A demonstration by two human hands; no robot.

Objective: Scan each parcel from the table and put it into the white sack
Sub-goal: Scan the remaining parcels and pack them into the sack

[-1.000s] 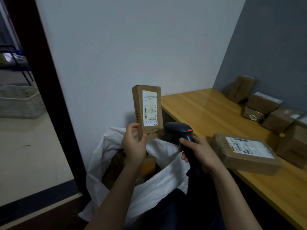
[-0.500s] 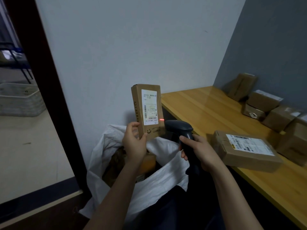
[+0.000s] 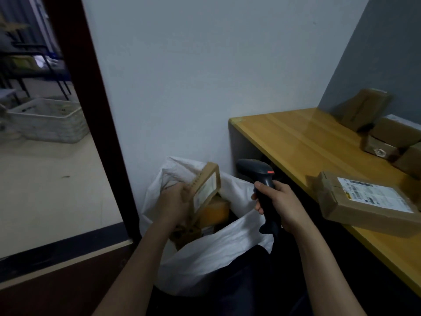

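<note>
My left hand (image 3: 172,205) grips a narrow brown parcel (image 3: 204,188) with a white label, tilted over the open mouth of the white sack (image 3: 214,247). The sack stands on the floor against the wall and holds several brown parcels (image 3: 214,210). To the right of the sack, my right hand (image 3: 281,205) holds a black barcode scanner (image 3: 259,176) by its handle, head pointing left. A flat labelled parcel (image 3: 366,201) lies at the wooden table's (image 3: 300,142) near edge. More brown parcels (image 3: 387,135) are stacked at the table's back right.
A dark door frame (image 3: 91,115) stands left of the sack. Beyond it lies a pale floor with a white basket (image 3: 49,120) and dark chair legs (image 3: 34,65). The white wall and a grey wall meet behind the table.
My left hand has lowered the narrow parcel from upright in front of the scanner down into the sack's mouth and tilted it. The scanner's red light on the label is gone.
</note>
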